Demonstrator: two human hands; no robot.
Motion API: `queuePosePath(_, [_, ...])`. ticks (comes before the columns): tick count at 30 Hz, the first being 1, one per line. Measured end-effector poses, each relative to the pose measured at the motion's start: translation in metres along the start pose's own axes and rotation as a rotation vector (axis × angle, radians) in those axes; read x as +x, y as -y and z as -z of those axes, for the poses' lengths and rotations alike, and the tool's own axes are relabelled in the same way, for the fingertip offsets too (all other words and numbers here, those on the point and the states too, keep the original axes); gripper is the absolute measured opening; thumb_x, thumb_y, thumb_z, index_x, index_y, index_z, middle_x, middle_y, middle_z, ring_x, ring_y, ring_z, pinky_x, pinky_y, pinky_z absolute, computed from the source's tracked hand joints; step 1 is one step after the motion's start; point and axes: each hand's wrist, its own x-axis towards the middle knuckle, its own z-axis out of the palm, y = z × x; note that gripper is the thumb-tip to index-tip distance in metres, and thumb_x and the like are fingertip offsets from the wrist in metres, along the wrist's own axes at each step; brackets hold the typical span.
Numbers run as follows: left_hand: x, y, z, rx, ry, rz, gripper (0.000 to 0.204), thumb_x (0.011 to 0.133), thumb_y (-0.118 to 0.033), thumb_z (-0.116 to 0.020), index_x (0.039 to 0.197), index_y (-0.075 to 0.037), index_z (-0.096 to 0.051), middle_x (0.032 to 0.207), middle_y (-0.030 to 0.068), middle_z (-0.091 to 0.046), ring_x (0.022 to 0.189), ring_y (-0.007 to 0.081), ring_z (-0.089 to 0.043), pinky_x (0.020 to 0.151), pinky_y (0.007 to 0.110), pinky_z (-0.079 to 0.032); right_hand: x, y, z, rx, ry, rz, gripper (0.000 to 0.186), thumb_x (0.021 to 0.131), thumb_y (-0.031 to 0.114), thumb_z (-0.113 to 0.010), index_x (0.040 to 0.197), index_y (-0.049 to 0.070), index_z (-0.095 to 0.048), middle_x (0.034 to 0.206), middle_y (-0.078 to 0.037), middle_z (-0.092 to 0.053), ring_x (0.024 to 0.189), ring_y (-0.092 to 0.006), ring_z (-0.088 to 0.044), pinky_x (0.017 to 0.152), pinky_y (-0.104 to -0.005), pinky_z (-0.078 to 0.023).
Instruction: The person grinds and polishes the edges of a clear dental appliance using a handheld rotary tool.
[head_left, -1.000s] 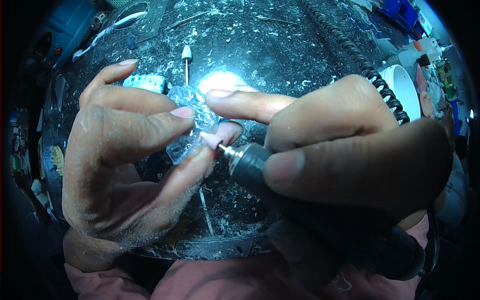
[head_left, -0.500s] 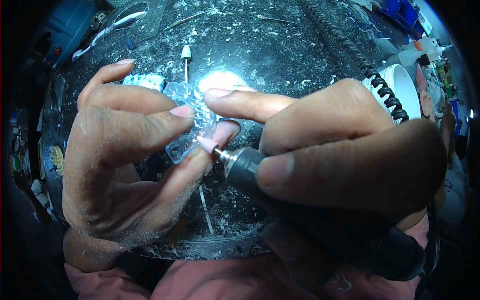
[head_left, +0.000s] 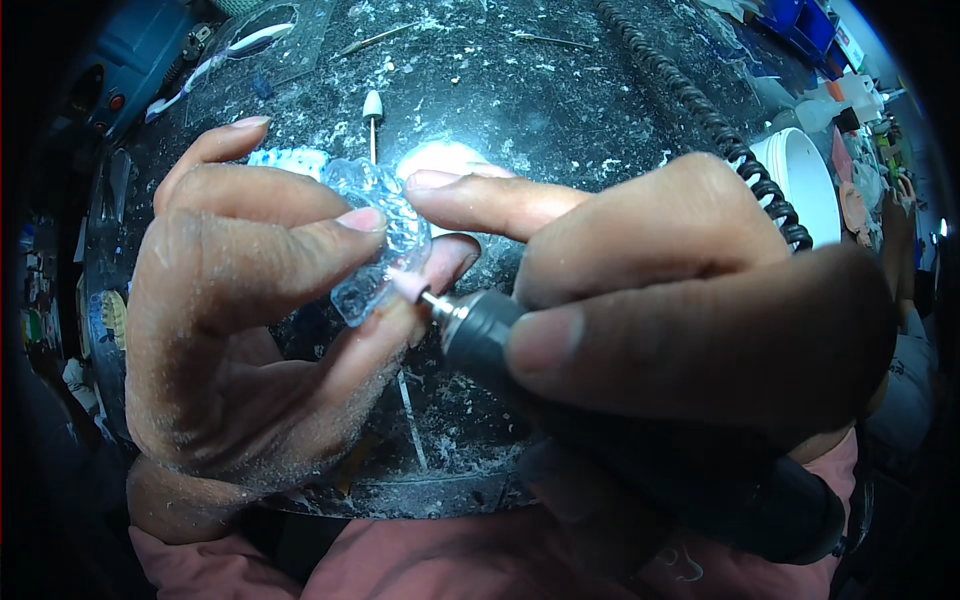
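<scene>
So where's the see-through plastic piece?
In the head view, the plastic piece is left of centre, pinched in the left hand, beside the pink grinding tip.

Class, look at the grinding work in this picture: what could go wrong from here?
1. The pink conical grinding bur is at the clear dental tray, close to a left fingertip; a slip might catch skin.
2. The dusty left hand pinches the tray, so its grip could perhaps slide.
3. The right hand holds the handpiece with one right fingertip apparently against the tray; if that support shifted, the bur might gouge the plastic.
</scene>
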Motion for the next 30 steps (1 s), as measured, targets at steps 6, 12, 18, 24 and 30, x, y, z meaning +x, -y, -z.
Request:
queuePosePath(6, [-0.003,0.001,-0.001,0.023,-0.036,0.019,0.017,0.078,-0.014,-0.062,0.089,-0.004,-0.054,0.077,0.0067,-0.056,0.073,0.0161,-0.056,0.092,0.050,-0.036,-0.002,0.000,-0.006,0.021,-0.060,-0.004,0.047,0.076,0.018,-0.067,0.113,0.005,-0.041,0.089,-0.013,-0.057,0.096,-0.0350,-0.058,0.095,-0.0586,-0.033])
queuePosePath(12, [-0.002,0.002,-0.007,0.040,-0.055,0.020,0.015,0.076,-0.012,-0.063,0.087,-0.004,-0.055,0.076,0.0057,-0.055,0.073,0.0151,-0.055,0.091,0.046,-0.036,-0.007,0.003,-0.015,0.001,-0.144,-0.009,0.047,0.076,0.019,-0.067,0.113,0.005,-0.041,0.089,-0.013,-0.057,0.096,-0.0349,-0.058,0.095,-0.0585,-0.033])
queuePosePath(18, [-0.003,0.002,-0.001,0.078,-0.024,0.004,0.021,0.074,-0.016,-0.065,0.088,-0.003,-0.056,0.076,0.0057,-0.054,0.074,0.0149,-0.053,0.091,0.044,-0.034,-0.005,0.007,-0.018,-0.006,-0.162,-0.003,0.048,0.077,0.019,-0.067,0.114,0.005,-0.041,0.089,-0.013,-0.057,0.095,-0.0348,-0.058,0.095,-0.0585,-0.033])
queuePosePath(24, [-0.005,0.003,-0.001,0.027,-0.010,0.055,0.027,0.071,-0.020,-0.069,0.089,-0.003,-0.056,0.078,0.0051,-0.054,0.076,0.0146,-0.052,0.093,0.043,-0.031,0.001,0.004,-0.015,0.001,-0.120,-0.012,0.048,0.077,0.020,-0.067,0.114,0.005,-0.040,0.089,-0.013,-0.057,0.095,-0.0347,-0.058,0.095,-0.0585,-0.033])
queuePosePath(30, [-0.003,0.004,-0.013,-0.058,-0.104,0.058,0.027,0.073,-0.020,-0.070,0.088,-0.003,-0.056,0.079,0.0055,-0.055,0.076,0.0153,-0.052,0.091,0.042,-0.033,0.000,0.003,-0.005,0.001,-0.092,-0.012,0.049,0.077,0.020,-0.067,0.114,0.005,-0.040,0.089,-0.013,-0.057,0.095,-0.0346,-0.059,0.094,-0.0584,-0.033])
